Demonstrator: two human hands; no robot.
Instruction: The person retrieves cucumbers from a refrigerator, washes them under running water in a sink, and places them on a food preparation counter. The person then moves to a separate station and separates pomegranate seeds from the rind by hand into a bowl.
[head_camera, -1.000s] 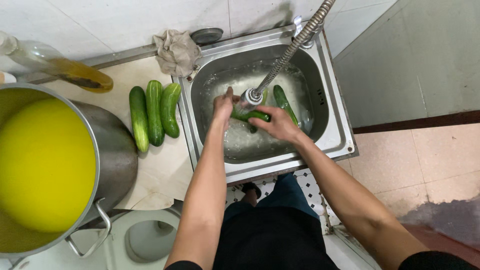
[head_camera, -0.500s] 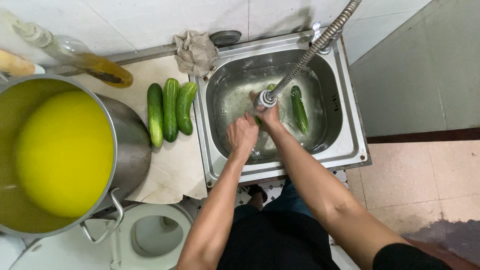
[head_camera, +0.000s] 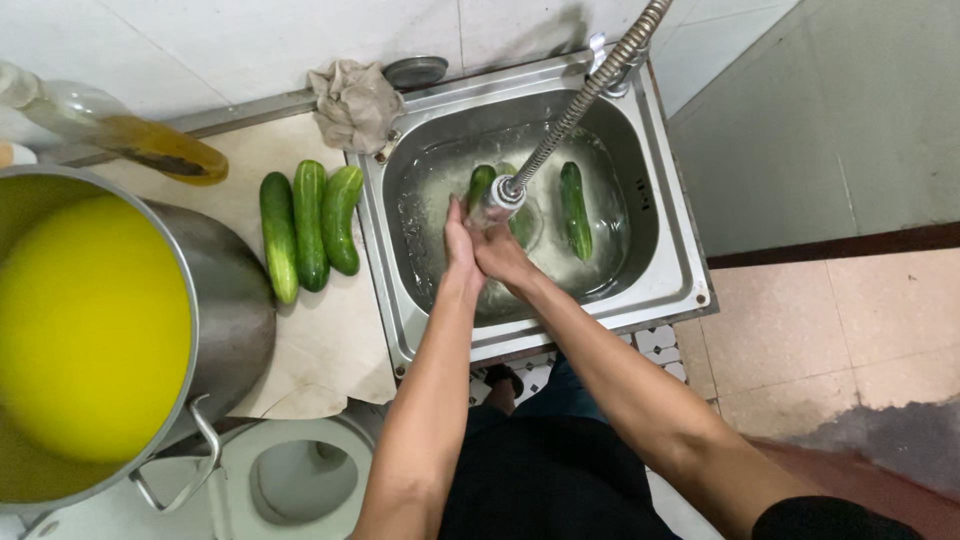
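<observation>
My left hand (head_camera: 458, 243) and my right hand (head_camera: 503, 256) are pressed together in the steel sink (head_camera: 668, 262), just below the spray head of the flexible metal faucet hose (head_camera: 580, 100). A green cucumber (head_camera: 481, 184) lies under the spray head. Its near end meets my fingers, and my right hand seems to grip it. My left hand rests against its side, and its grip is hidden. A second cucumber (head_camera: 574, 210) lies loose in the shallow water to the right.
Three cucumbers (head_camera: 308, 228) lie side by side on the counter left of the sink. A large steel pot (head_camera: 235, 300) of yellow liquid stands at the left. A bottle of amber liquid (head_camera: 150, 148) and a crumpled rag (head_camera: 352, 102) lie along the wall.
My hands have gone from holding the cucumber across the basin to being pressed together under the spray head. The view has shifted, so the sink sits more to the right.
</observation>
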